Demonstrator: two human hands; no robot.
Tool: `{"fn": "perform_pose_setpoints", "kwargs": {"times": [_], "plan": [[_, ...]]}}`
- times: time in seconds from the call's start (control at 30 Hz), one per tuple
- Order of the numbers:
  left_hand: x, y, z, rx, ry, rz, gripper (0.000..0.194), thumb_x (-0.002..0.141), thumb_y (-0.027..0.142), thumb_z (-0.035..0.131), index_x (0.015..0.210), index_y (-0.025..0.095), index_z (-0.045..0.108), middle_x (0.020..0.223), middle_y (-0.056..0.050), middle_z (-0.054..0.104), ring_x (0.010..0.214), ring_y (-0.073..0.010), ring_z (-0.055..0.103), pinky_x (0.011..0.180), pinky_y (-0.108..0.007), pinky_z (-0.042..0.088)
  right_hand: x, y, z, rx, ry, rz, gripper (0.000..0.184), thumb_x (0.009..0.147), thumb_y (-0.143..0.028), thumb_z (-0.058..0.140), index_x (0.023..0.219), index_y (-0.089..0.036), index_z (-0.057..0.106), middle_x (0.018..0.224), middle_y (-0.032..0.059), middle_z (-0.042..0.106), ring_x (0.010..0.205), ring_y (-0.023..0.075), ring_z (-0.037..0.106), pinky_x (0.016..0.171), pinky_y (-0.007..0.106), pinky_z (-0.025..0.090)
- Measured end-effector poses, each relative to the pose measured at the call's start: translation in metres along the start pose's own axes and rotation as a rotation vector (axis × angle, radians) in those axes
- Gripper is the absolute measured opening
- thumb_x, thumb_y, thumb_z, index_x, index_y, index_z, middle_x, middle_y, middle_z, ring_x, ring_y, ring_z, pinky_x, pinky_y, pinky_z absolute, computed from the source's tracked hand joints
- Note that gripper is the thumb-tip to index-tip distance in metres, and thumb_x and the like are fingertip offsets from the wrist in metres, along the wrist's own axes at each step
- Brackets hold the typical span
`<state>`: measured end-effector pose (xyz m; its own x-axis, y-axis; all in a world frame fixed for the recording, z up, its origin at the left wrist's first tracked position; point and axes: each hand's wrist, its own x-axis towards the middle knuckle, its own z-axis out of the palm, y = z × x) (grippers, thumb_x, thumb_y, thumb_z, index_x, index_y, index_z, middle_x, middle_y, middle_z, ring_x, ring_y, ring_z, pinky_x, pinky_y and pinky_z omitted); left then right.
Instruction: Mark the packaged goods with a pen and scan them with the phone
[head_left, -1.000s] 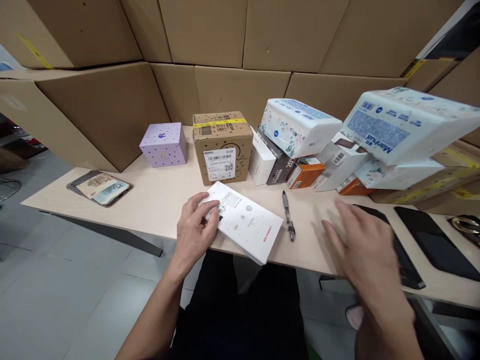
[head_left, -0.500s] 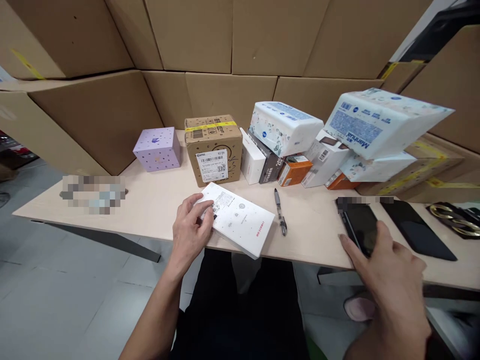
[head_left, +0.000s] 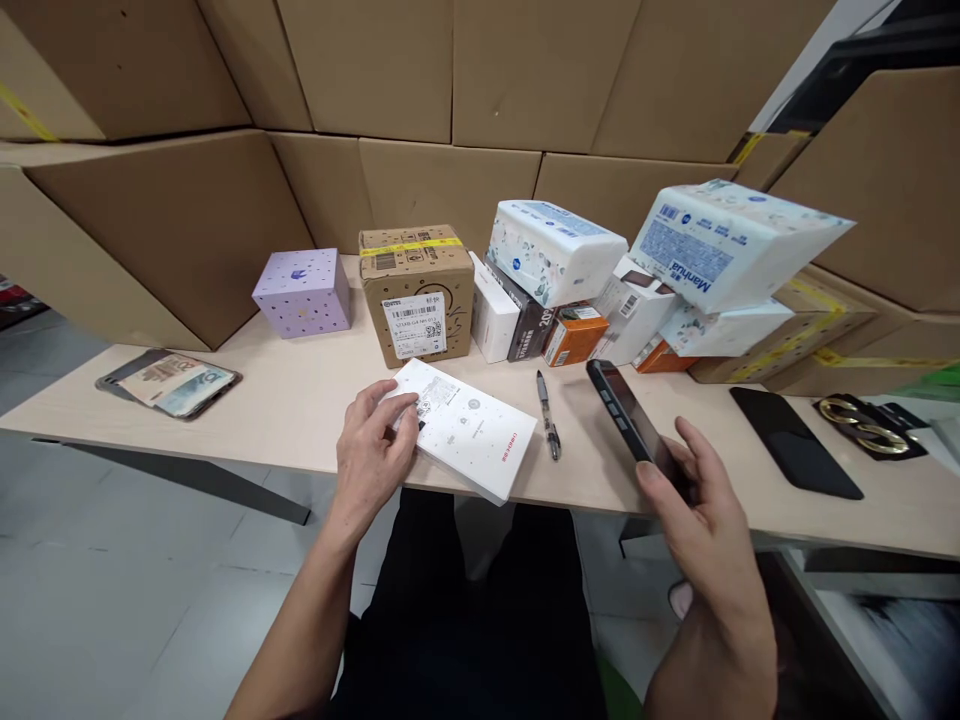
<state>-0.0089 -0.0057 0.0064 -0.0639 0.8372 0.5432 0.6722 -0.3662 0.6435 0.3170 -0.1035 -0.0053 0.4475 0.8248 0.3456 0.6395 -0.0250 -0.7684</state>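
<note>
A flat white box (head_left: 472, 432) with a printed label lies at the near edge of the light wooden table (head_left: 300, 400). My left hand (head_left: 371, 455) rests on its left end, fingers curled over the label corner. My right hand (head_left: 694, 520) grips a black phone (head_left: 630, 420) and holds it tilted above the table edge, to the right of a black pen (head_left: 547, 428). The pen lies between the white box and the phone.
Behind stand a lilac box (head_left: 303, 292), a labelled cardboard parcel (head_left: 416, 290), small white, black and orange boxes and tissue packs (head_left: 731, 245). A second black phone (head_left: 795, 442) and gold-ringed scissors (head_left: 862, 428) lie right; a card wallet (head_left: 169, 382) lies left. Large cartons wall the back.
My right hand reached to the black phone on the table, took hold of it and lifted it leftward toward the pen. My left hand stayed on the white box.
</note>
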Motion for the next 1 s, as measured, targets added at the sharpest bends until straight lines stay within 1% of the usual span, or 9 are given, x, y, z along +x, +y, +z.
{"fn": "perform_pose_setpoints", "kwargs": {"times": [0.1,0.17,0.27,0.37,0.5,0.63,0.7,0.83,1.0], "plan": [[0.000,-0.001,0.001,0.011,0.008,0.008,0.019,0.093,0.029,0.059,0.104,0.025,0.074,0.127,-0.009,0.063,0.114,-0.0246,0.061,0.075,-0.035,0.057,-0.004,-0.024,0.019,0.083,-0.048,-0.017,0.071,0.088,-0.051,0.063,0.152,-0.029,0.040,0.146,0.0122,0.054,0.134,0.0300,0.052,0.112,0.055,0.042],[0.000,-0.002,0.001,0.031,0.032,0.042,0.018,0.093,0.029,0.059,0.104,0.025,0.073,0.124,-0.008,0.065,0.119,-0.0257,0.059,0.088,-0.041,0.056,-0.006,-0.040,0.032,0.037,-0.054,-0.138,0.070,0.089,-0.049,0.064,0.151,-0.028,0.040,0.146,0.0131,0.053,0.135,0.0309,0.050,0.112,0.056,0.041],[0.001,-0.004,0.000,0.046,0.054,0.123,0.022,0.094,0.030,0.060,0.112,0.024,0.070,0.123,-0.008,0.068,0.123,-0.0257,0.058,0.107,-0.050,0.047,-0.009,-0.061,0.049,-0.038,-0.047,-0.388,0.069,0.090,-0.043,0.064,0.152,-0.026,0.037,0.143,0.0153,0.053,0.134,0.0316,0.047,0.109,0.055,0.043],[0.002,-0.006,-0.003,0.021,0.025,0.171,0.032,0.095,0.033,0.060,0.125,0.024,0.063,0.128,-0.008,0.068,0.127,-0.0251,0.057,0.113,-0.052,0.042,-0.013,-0.075,0.062,-0.087,-0.068,-0.551,0.070,0.092,-0.037,0.063,0.154,-0.026,0.032,0.143,0.0174,0.050,0.134,0.0328,0.046,0.108,0.057,0.043],[0.001,-0.011,-0.005,0.003,-0.037,0.188,0.046,0.097,0.042,0.057,0.140,0.025,0.053,0.139,-0.009,0.063,0.137,-0.0270,0.049,0.116,-0.054,0.039,-0.018,-0.081,0.077,-0.110,-0.069,-0.665,0.072,0.091,-0.034,0.064,0.154,-0.022,0.032,0.141,0.0194,0.050,0.130,0.0343,0.048,0.104,0.059,0.044],[-0.001,-0.016,-0.004,0.005,-0.124,0.183,0.056,0.096,0.048,0.058,0.146,0.025,0.048,0.144,-0.009,0.059,0.147,-0.0317,0.034,0.119,-0.057,0.033,-0.020,-0.079,0.085,-0.097,-0.077,-0.695,0.072,0.090,-0.031,0.066,0.153,-0.020,0.033,0.141,0.0205,0.049,0.129,0.0339,0.048,0.103,0.059,0.045],[-0.002,-0.019,-0.003,0.001,-0.143,0.173,0.058,0.095,0.049,0.058,0.147,0.026,0.048,0.146,-0.009,0.057,0.148,-0.0335,0.031,0.119,-0.058,0.032,-0.020,-0.078,0.086,-0.086,-0.091,-0.692,0.072,0.089,-0.031,0.066,0.153,-0.020,0.033,0.143,0.0205,0.048,0.130,0.0338,0.047,0.104,0.059,0.045],[-0.002,-0.021,-0.001,-0.008,-0.153,0.160,0.057,0.095,0.049,0.058,0.148,0.029,0.048,0.150,-0.007,0.054,0.147,-0.0334,0.032,0.120,-0.059,0.030,-0.020,-0.077,0.088,-0.066,-0.129,-0.692,0.071,0.090,-0.031,0.066,0.152,-0.020,0.034,0.142,0.0200,0.048,0.130,0.0332,0.046,0.105,0.058,0.045],[0.001,-0.017,-0.003,-0.028,-0.145,0.160,0.054,0.095,0.049,0.058,0.146,0.032,0.050,0.148,-0.006,0.056,0.146,-0.0296,0.036,0.120,-0.055,0.032,-0.019,-0.078,0.087,-0.064,-0.158,-0.683,0.068,0.090,-0.032,0.065,0.151,-0.020,0.036,0.143,0.0193,0.047,0.129,0.0327,0.046,0.105,0.058,0.044]]}}
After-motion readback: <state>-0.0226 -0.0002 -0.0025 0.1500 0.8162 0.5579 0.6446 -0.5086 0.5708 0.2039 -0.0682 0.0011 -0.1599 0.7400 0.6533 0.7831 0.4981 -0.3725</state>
